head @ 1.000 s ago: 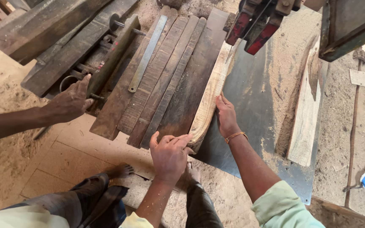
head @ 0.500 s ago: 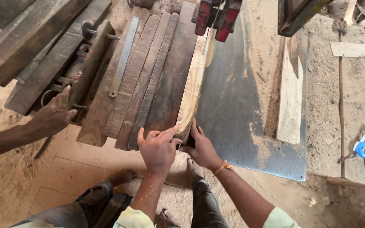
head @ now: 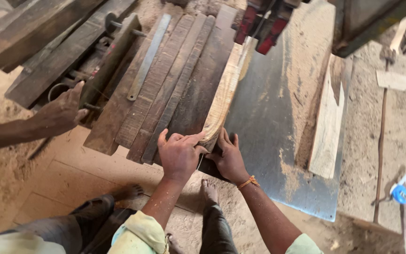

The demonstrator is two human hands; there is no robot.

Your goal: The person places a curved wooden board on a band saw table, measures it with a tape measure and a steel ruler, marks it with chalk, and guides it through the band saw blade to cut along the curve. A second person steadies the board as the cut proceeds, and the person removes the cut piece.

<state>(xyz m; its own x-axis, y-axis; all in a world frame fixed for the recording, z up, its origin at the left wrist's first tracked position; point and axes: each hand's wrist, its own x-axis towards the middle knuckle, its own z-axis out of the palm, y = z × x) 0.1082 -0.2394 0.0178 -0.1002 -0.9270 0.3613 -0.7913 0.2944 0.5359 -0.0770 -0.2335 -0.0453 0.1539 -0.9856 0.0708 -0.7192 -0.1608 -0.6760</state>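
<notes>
Both hands press on the near end of a pale, curved strip of freshly cut wood (head: 222,96). The left hand (head: 179,153) lies palm-down with fingers closed over the strip's end and the edge of the dark planks, and the right hand (head: 229,157) sits just beside it, fingers spread flat against the strip's right side — neither is wrapped fully around it. The strip lies lengthwise on the grey metal saw table (head: 278,141), its far end reaching the red blade guide (head: 259,23) of the band saw. Judging from that, the cut looks under way, with most of the strip's length yet to pass the blade. Left of the strip lies a row of dark weathered planks (head: 165,84). Farther left, another person's hand (head: 62,113) rests by a dark wooden beam (head: 111,59). At right, a pale offcut slab (head: 327,127) lies in sawdust.
</notes>
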